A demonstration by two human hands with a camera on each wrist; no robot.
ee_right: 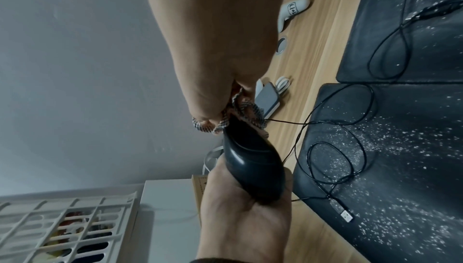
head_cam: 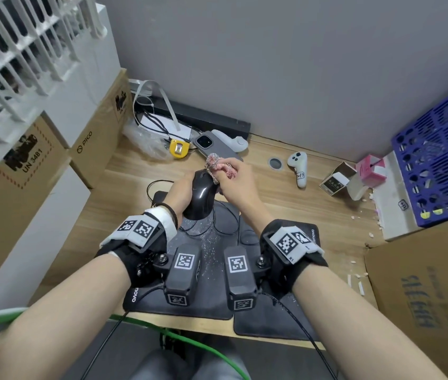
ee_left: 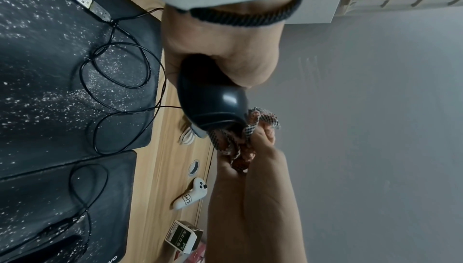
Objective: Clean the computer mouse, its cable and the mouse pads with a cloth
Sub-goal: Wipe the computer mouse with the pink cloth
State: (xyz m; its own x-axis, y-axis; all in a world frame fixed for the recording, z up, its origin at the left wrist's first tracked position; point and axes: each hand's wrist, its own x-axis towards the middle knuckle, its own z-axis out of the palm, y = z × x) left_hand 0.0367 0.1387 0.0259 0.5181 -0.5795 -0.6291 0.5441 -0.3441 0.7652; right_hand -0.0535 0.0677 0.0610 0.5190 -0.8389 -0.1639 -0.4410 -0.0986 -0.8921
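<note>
My left hand [head_cam: 180, 189] grips a glossy black computer mouse [head_cam: 199, 196] and holds it up above the desk, front end pointing away. My right hand [head_cam: 231, 179] pinches a bunched pink checked cloth [head_cam: 216, 167] against the mouse's front end [ee_left: 213, 106]. From the mouse [ee_right: 253, 164] a thin black cable [ee_left: 120, 63] hangs down and lies in loops on two black mouse pads [head_cam: 209, 237], ending in a USB plug [ee_right: 342, 210]. White crumbs speckle both pads [ee_left: 50, 89].
Cardboard boxes [head_cam: 25, 171] line the left side of the wooden desk and another box [head_cam: 423, 292] sits at the right. A phone [head_cam: 212, 145], a white controller [head_cam: 299, 168], small cartons [head_cam: 338, 182] and a blue crate [head_cam: 442, 160] stand near the back wall.
</note>
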